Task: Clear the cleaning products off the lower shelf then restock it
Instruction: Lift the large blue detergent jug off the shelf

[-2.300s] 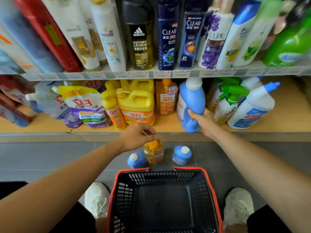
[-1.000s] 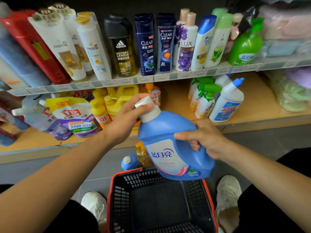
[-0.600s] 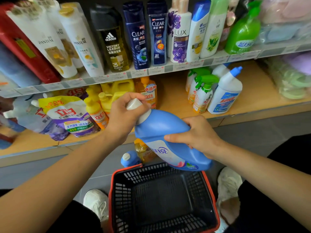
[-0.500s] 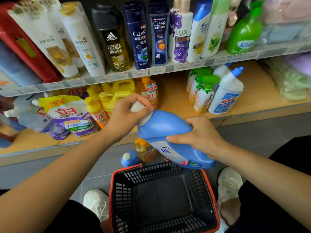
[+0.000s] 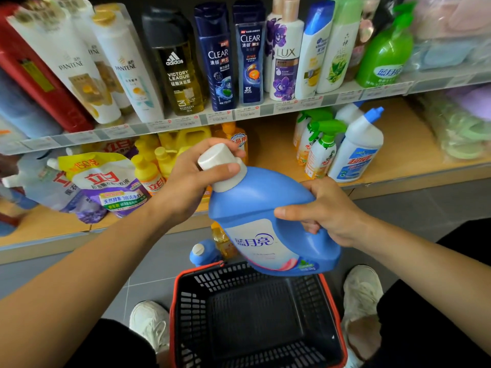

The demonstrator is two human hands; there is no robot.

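Blue jug, gripped by both hands, has tilted more upright.

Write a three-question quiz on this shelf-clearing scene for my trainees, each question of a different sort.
1. True or false: the blue jug lies inside the basket.
2. Which does the left hand grip? A the jug's cap; B a yellow bottle; C the basket.
3. Fill in: the right hand holds the jug by its ____.

Key: 1 false, it is held above the basket; 2 A; 3 handle.
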